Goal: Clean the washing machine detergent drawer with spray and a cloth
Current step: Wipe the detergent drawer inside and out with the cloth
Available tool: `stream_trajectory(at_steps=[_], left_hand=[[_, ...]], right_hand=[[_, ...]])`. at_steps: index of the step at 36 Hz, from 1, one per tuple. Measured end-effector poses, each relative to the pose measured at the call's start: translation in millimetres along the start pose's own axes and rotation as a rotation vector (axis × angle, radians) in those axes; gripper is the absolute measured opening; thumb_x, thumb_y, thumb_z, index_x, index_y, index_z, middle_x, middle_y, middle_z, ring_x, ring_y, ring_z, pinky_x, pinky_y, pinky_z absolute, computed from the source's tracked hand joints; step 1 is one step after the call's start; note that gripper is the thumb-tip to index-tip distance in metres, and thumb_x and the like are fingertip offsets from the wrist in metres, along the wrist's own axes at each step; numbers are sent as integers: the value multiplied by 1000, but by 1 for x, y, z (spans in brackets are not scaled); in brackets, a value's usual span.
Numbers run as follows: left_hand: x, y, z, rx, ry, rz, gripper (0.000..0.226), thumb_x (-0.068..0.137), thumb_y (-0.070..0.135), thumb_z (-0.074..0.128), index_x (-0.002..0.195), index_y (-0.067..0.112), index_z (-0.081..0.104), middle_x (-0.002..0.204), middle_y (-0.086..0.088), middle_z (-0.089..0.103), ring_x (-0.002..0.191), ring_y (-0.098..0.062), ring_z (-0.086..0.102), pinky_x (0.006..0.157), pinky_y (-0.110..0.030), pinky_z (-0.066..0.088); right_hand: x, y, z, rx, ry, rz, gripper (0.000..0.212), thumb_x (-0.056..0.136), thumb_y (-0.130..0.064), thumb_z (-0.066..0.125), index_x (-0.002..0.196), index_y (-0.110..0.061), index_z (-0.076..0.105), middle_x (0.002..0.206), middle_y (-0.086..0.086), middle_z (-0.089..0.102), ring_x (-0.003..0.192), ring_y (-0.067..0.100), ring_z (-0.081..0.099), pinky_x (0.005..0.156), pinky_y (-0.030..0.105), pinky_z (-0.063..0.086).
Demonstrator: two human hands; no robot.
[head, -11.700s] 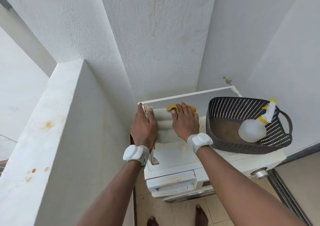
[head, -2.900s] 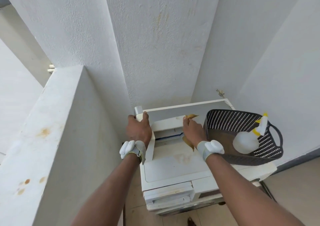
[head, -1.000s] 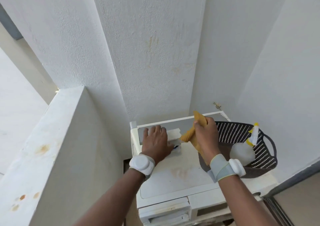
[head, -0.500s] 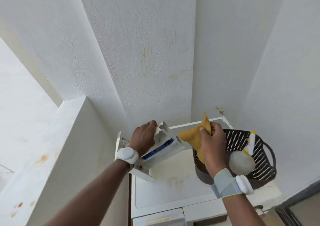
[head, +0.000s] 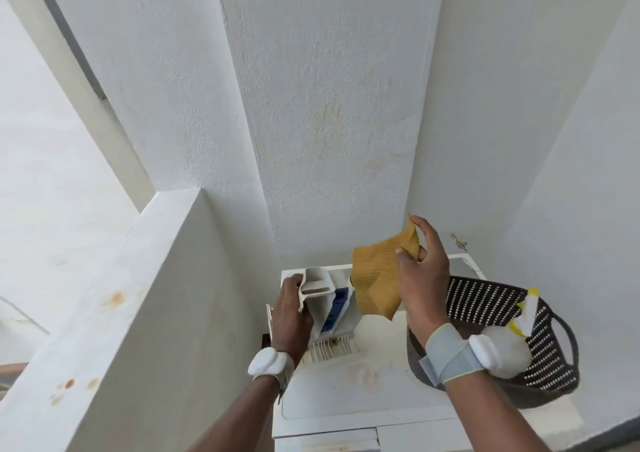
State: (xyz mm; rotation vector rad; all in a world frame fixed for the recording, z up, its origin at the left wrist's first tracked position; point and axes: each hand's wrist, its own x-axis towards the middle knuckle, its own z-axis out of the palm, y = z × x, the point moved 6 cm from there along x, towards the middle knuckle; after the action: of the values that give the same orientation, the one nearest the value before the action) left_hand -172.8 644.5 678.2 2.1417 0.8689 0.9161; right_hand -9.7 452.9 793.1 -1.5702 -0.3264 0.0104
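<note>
— Low in the middle of the frame, what's in the left hand (head: 290, 316)?
— Its grip is wrapped round the detergent drawer (head: 327, 308), tipped on end over the washing machine (head: 353, 386).
— The right hand (head: 420, 278)?
— Pinching the yellow cloth (head: 377, 278) beside the drawer. The spray bottle (head: 509, 344) lies in the basket (head: 554, 358), lower right.
</note>
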Motion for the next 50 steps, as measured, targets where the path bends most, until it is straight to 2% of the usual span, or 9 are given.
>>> stream_trajectory(at_steps=[4,8,13,19,26,31,40,45,50], left_hand=[[-7,-20,-3,-101,30,-39,53,92,-13,52,135,16,54,127,0,63,117,-25,62,98,-32,48],[-22,-37,-13,-178,16,-27,48,98,-5,57,136,24,55,127,3,66,117,-19,64,99,-36,51],[-29,-31,-25,-236,-67,9,44,100,21,68,134,43,52,127,11,68,118,-11,65,94,-33,54],[-15,-8,-36,-283,-90,5,48,90,2,57,125,34,52,110,11,71,99,-4,67,84,-12,48],[-13,-22,-29,-212,-88,-68,69,73,-11,45,128,30,51,106,7,69,89,-11,62,76,-7,44],[-18,-23,-28,-237,-76,-28,65,74,-12,45,126,26,53,106,6,68,92,-14,64,81,-18,50],[-8,-24,-25,-277,-77,-46,66,71,-18,49,119,27,56,109,12,71,101,-15,69,88,-40,58],[-14,-21,-25,-277,-71,-26,60,70,-5,43,120,26,54,105,7,68,94,-18,65,84,-38,57],[-5,-21,-30,-217,-88,-39,51,75,5,43,123,20,54,105,0,71,92,-25,67,80,-35,56]], right_hand=[[-14,1,24,-83,-108,-25,48,94,-1,60,121,-40,69,112,-17,69,102,0,63,98,30,53],[-37,-1,60,-220,-315,-94,42,93,-3,66,121,-34,70,109,-28,65,100,-22,57,90,5,43],[-68,6,90,-488,-506,-204,53,95,-6,66,139,-33,58,118,4,66,108,21,61,94,30,52],[-99,21,104,-906,-546,-361,62,93,-20,67,147,-35,42,120,11,55,98,35,61,84,41,56],[-106,15,114,-1046,-545,-576,59,79,-8,77,132,-21,55,103,12,60,88,31,58,76,35,48],[-121,23,89,-1093,-556,-742,70,77,-3,73,142,-16,49,119,13,64,117,31,58,104,50,42],[-112,20,141,-1239,-553,-636,65,81,-7,67,143,-2,45,135,19,63,138,33,49,114,58,32],[-130,25,95,-1180,-560,-698,59,85,-5,50,144,-10,47,141,16,59,139,29,48,119,56,29],[-119,18,109,-1268,-510,-606,62,82,-7,67,141,-9,47,143,19,58,142,31,47,117,62,25]])
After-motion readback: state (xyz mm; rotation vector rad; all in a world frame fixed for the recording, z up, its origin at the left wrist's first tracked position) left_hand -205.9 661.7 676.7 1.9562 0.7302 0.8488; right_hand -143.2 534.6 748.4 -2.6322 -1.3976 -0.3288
